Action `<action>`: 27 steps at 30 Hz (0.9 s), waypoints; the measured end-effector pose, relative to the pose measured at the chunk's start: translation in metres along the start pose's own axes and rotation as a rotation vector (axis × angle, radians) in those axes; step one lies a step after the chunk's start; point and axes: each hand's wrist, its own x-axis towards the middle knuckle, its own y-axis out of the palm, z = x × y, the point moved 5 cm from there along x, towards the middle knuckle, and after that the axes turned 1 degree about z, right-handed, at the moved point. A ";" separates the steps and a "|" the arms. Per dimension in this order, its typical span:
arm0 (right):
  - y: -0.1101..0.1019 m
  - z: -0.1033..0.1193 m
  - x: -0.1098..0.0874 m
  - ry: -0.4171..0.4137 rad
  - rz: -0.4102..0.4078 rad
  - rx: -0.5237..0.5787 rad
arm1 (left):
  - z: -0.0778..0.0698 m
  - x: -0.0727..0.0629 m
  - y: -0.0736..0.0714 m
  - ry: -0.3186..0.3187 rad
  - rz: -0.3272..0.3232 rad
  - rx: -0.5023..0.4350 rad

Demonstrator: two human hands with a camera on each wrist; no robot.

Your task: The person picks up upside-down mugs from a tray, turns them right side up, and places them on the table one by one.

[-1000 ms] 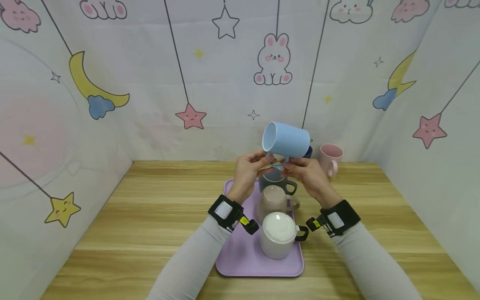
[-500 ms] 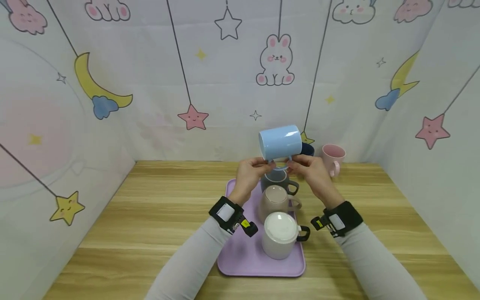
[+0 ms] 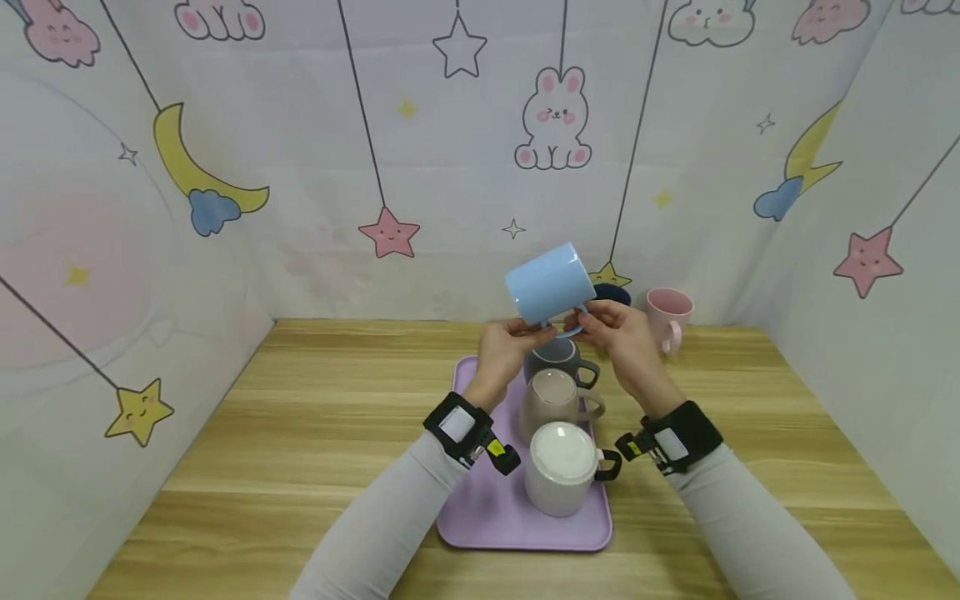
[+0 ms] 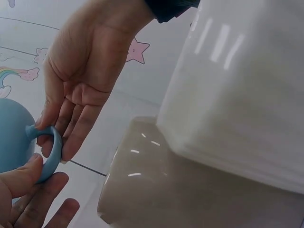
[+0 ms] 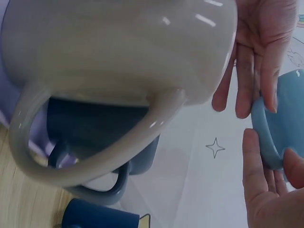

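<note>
A light blue mug (image 3: 550, 284) is held up above the far end of the tray, lying on its side with its handle underneath. My left hand (image 3: 498, 358) pinches the handle near its left end, and my right hand (image 3: 630, 346) pinches the other end. Thumbs and fingertips of both hands meet the blue handle (image 4: 56, 151) in the left wrist view. Below stand a dark grey mug (image 3: 551, 352), a beige mug (image 3: 547, 408) and a white mug (image 3: 561, 479) with a black handle, lined up on a purple tray (image 3: 491, 521). The beige and white mugs are upside down.
Behind my right hand, a pink mug (image 3: 666, 315) and a navy mug (image 3: 612, 294), partly hidden, stand at the table's back edge. A wood-grain table (image 3: 337, 417) lies under everything. A printed cloth (image 3: 450, 150) hangs at the back and sides.
The blue mug has turned, so its open mouth no longer shows and its right end has risen. It has shifted slightly left. Both hands keep their hold on the handle.
</note>
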 end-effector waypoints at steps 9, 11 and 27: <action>0.004 0.002 -0.001 0.058 -0.018 0.122 | 0.001 -0.001 -0.002 0.007 0.052 0.014; 0.005 0.002 -0.001 0.063 -0.010 0.120 | 0.003 -0.001 -0.003 -0.002 0.078 0.006; 0.001 0.002 0.002 0.010 -0.001 0.072 | 0.026 -0.012 -0.056 -0.085 0.223 0.079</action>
